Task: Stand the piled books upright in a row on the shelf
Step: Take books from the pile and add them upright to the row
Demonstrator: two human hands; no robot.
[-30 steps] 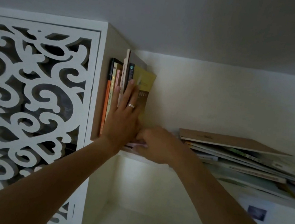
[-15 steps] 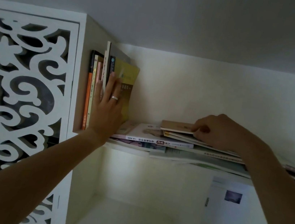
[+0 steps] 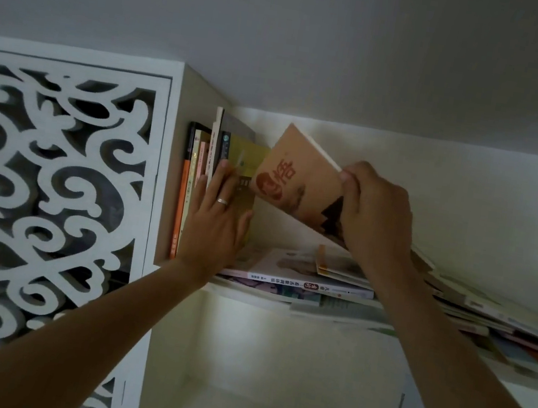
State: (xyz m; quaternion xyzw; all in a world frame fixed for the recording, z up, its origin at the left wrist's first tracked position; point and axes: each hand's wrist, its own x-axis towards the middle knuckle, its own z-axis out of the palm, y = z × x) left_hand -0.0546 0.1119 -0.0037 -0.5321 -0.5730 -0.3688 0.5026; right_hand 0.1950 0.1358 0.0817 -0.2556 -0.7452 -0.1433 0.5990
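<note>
Several upright books [image 3: 196, 172] stand in a row against the shelf's left wall. My left hand [image 3: 216, 224] lies flat against the outermost yellow book [image 3: 249, 159], fingers spread, a ring on one finger. My right hand [image 3: 373, 215] grips an orange-tan book [image 3: 295, 180] by its edge and holds it tilted in the air, just right of the row. A pile of flat books [image 3: 337, 275] lies on the shelf [image 3: 247, 296] below and stretches off to the right.
A white fretwork door panel [image 3: 50, 200] fills the left. The ceiling [image 3: 318, 38] sits close above the books. An open white compartment [image 3: 271, 377] lies under the shelf. The pile's right part [image 3: 487, 314] overhangs the shelf edge.
My right hand has lifted the orange-tan book off the top of the pile and swung it up and left toward the row. My left hand keeps pressing the upright books.
</note>
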